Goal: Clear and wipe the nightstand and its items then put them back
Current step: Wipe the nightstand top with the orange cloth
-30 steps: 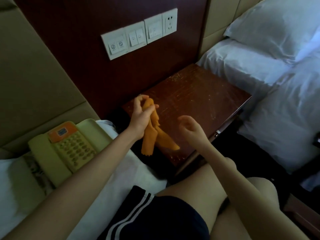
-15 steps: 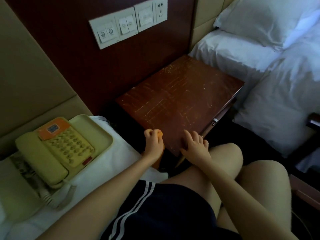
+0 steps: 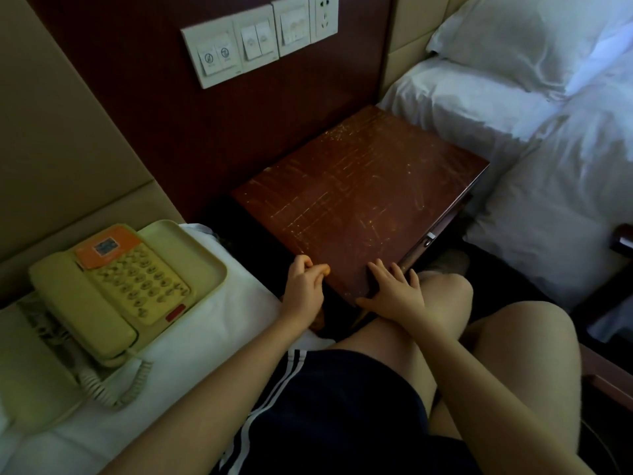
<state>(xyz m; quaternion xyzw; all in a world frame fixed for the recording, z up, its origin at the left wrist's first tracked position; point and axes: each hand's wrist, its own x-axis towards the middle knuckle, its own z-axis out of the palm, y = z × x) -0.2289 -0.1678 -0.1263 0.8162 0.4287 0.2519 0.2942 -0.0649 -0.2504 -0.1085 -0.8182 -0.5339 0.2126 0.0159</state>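
Observation:
The dark red wooden nightstand [image 3: 363, 200] has a scratched top with nothing standing on it. My left hand [image 3: 303, 291] is at its near left edge, fingers curled round an orange cloth [image 3: 324, 269]; only a small bit of cloth shows above the hand, and a strip hangs in shadow below. My right hand [image 3: 394, 291] rests with spread fingers on the nightstand's near corner. A cream telephone [image 3: 113, 289] with an orange panel and coiled cord lies on the white bed to the left.
A white bed with a pillow [image 3: 534, 39] stands right of the nightstand. A switch and socket panel [image 3: 260, 39] is on the dark wall behind. My bare knees and dark shorts fill the foreground below the nightstand's corner.
My left hand came down from the nightstand's far left with the cloth to its near left edge. My right hand dropped from the air onto the near corner. The view shifted closer.

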